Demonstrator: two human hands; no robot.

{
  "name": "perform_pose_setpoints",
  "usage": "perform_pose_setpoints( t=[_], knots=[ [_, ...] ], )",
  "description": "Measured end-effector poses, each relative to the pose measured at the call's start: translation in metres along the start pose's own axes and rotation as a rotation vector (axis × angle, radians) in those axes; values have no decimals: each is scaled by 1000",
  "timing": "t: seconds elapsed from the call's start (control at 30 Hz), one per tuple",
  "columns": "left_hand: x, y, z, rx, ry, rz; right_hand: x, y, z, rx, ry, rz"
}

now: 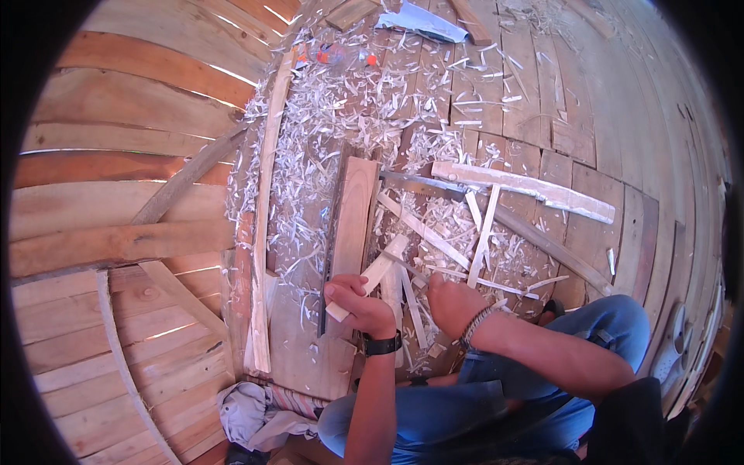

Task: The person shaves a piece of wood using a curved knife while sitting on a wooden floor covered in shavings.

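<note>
My left hand (364, 308), with a dark watch on its wrist, is closed around a short pale wood strip (381, 267) that points up and to the right. My right hand (456, 304), a chain bracelet on its wrist, is closed on a knife; its grip is hidden in my fingers. The narrow grey knife blade (409, 267) lies across the strip near its upper part. Just beyond my left hand is a thick reddish plank (358, 203), with a long dark bar (335, 240) along its left side.
Curled shavings (310, 163) cover much of the plank floor. Several thin sticks (484, 236) lie beyond my right hand, with a rough-edged board (535, 192) farther right. A long batten (273, 209) runs near the slatted wall (116, 201). Grey cloth (244, 415) lies at lower left.
</note>
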State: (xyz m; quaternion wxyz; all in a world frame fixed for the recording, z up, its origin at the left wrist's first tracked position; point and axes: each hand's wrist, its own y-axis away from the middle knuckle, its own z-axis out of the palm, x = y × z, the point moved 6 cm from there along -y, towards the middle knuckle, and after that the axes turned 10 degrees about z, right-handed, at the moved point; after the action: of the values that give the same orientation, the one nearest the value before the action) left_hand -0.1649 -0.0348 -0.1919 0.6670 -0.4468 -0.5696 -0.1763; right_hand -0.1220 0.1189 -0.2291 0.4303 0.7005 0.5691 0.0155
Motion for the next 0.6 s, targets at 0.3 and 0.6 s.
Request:
perform_pose_setpoints(
  t=[0.3,0.6],
  knots=[
    [9,6,9,-4,-15,30,-2,-10,0,66,34,-76],
    [9,10,12,-52,-39,26,5,-13,-5,87,22,-89]
  ],
)
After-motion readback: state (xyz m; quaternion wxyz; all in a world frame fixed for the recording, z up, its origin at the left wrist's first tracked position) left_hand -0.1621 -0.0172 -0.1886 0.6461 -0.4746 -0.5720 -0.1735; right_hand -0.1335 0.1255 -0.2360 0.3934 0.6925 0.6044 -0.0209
